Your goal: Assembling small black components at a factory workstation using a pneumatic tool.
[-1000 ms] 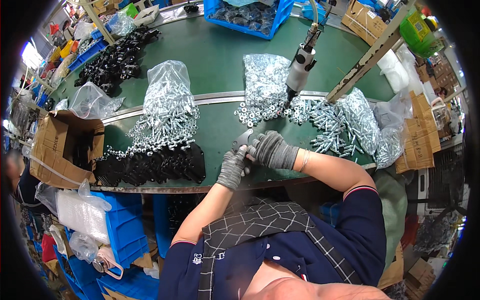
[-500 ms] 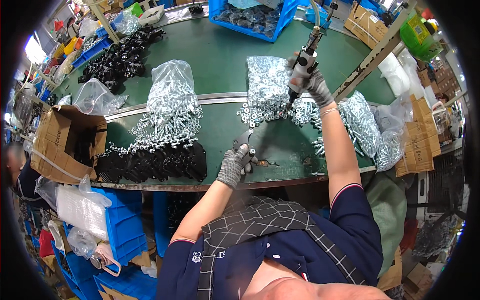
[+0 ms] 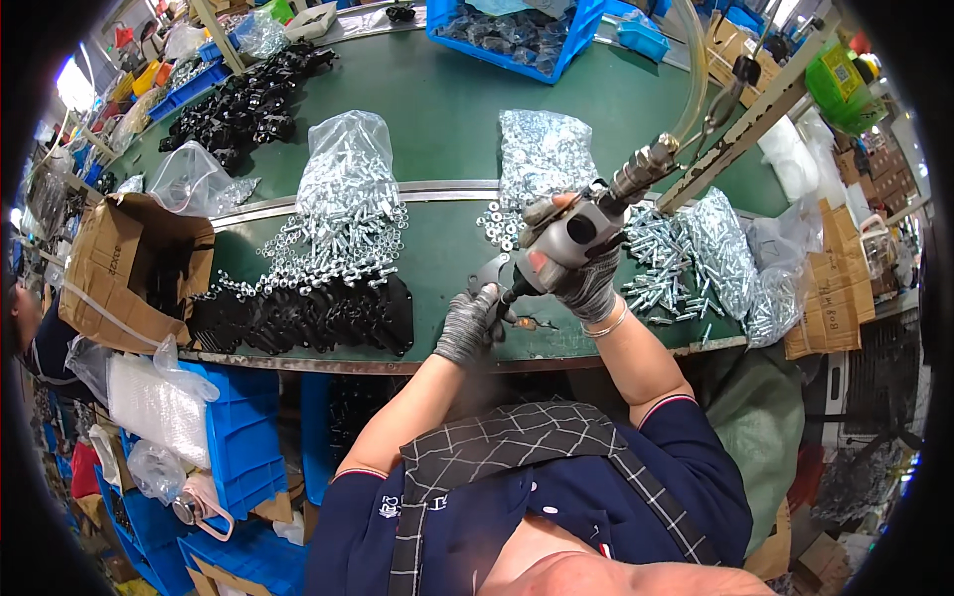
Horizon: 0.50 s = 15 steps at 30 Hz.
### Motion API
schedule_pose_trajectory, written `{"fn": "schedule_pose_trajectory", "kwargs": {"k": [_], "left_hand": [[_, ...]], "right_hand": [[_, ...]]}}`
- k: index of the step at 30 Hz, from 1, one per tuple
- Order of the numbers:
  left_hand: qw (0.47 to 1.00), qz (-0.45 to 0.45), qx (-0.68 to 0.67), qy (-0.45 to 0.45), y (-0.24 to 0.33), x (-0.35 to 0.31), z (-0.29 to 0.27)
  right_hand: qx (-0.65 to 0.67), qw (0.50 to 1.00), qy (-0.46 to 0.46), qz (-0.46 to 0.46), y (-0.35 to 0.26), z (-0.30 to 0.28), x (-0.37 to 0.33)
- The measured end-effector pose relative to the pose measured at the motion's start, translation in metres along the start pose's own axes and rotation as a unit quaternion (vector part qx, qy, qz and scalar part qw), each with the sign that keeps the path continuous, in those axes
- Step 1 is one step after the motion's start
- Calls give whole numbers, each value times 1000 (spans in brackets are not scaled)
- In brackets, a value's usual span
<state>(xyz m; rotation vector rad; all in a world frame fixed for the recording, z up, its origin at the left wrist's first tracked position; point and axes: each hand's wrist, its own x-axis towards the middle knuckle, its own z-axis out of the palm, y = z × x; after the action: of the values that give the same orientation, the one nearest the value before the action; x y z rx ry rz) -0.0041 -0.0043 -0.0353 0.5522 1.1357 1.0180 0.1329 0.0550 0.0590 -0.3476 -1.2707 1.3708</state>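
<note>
Two gloved hands meet low over a green workbench (image 3: 447, 243), close to its near edge. The left hand (image 3: 463, 330) is curled, pinching one small grey metal piece (image 3: 489, 271) whose curved end pokes out beyond the fingertips, away from the person. The right hand (image 3: 581, 275) is wrapped around one grey power driver (image 3: 571, 238), slanted so that its dark nose points down and left to the left hand's fingers; whether the nose touches the metal piece is hidden. The metal piece thus lies at the left hand's far side, just left of the driver. Left of the hands, a row of black plates (image 3: 308, 323) overlaps too closely to count, with loose silver fasteners (image 3: 328, 238) beyond it, also uncountable. One clear bag (image 3: 348, 149) stands behind those; a second bag (image 3: 542, 149) sits behind the driver. Loose bolts (image 3: 656, 263), dozens of them, lie to the right. One cardboard box (image 3: 99, 283) stands at far left, and one blue crate (image 3: 576, 45) sits across the bench.
</note>
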Motion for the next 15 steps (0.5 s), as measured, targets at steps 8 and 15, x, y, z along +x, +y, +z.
{"fn": "schedule_pose_trajectory", "kwargs": {"k": [8,15], "left_hand": [[999,30,-43,2,-16,7,-11],[994,57,-94,27,-20,-1,-2]], "right_hand": [[-70,997,-32,-15,12,11,-5],[-105,994,-30,-12,7,15,-15]]}}
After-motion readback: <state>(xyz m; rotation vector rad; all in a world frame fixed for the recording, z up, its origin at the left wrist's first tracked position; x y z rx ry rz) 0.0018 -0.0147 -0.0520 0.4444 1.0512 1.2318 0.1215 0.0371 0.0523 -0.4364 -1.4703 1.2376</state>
